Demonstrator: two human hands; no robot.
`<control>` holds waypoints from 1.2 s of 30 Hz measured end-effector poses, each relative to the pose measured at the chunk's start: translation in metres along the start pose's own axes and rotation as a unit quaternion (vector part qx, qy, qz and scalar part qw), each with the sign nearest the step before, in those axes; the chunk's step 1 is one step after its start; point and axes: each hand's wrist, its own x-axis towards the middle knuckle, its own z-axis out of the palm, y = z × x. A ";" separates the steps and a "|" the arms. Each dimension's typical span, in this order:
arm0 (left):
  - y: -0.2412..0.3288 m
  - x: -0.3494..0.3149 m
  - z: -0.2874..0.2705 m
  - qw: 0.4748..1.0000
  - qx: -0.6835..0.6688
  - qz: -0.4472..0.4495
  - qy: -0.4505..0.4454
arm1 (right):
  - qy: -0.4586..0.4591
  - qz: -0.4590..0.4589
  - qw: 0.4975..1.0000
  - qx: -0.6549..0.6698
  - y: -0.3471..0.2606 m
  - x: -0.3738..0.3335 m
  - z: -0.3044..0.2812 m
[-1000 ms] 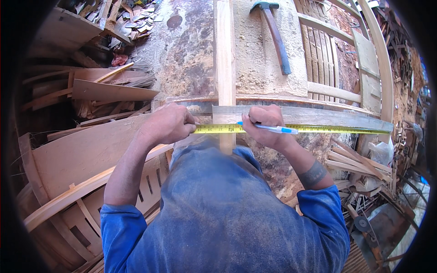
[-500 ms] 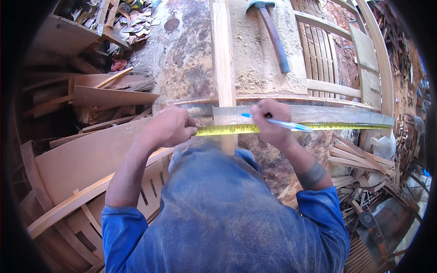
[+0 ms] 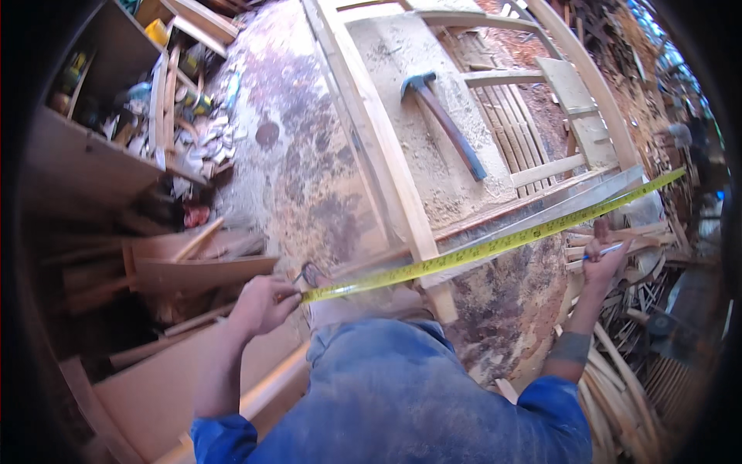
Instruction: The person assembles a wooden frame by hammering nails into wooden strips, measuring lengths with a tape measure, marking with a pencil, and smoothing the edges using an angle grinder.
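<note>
In the head view, the wooden frame (image 3: 379,131) is serving as the landmark. The yellow tape measure (image 3: 495,246) is running slantwise along the frame's near side, crossing over the foot of its left rail and reaching out past its near right corner. Whether the blade is touching the wood or hanging just above it, I cannot tell.

Left of the frame, the left hand (image 3: 265,305) is pinching the tape's left end narrowly between thumb and fingers. Right of the frame's near edge, the right hand (image 3: 603,263) is gripping a slim blue-and-white pen (image 3: 612,249) and raising a finger just below the tape; contact there is unclear.

Within the frame, a hammer (image 3: 448,127) is lying on a dusty board. Just beyond the right hand, near the frame's right corner, loose wooden strips (image 3: 618,387) are bunching toward the person.

The long blade is depending mainly on the left pinch, so a slip there could be shifting any reading. A knock from the raised finger could be twisting or buckling its overhanging end, while slanting across the frame could be giving a false length.
</note>
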 end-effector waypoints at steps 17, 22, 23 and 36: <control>-0.283 -0.106 -0.149 0.996 -0.014 -0.028 0.083 | 0.089 -0.279 0.956 0.009 -0.080 0.053 0.188; -0.284 -0.056 -0.185 0.998 -0.057 -0.016 0.036 | 0.083 -0.235 0.968 -0.003 0.002 0.060 0.295; -0.275 -0.039 -0.193 0.998 -0.052 -0.016 0.035 | 0.029 -0.213 0.976 -0.023 0.044 0.046 0.340; -0.162 0.327 -0.370 0.962 -0.243 0.056 0.111 | -0.433 0.030 0.773 -0.463 0.412 -0.002 0.674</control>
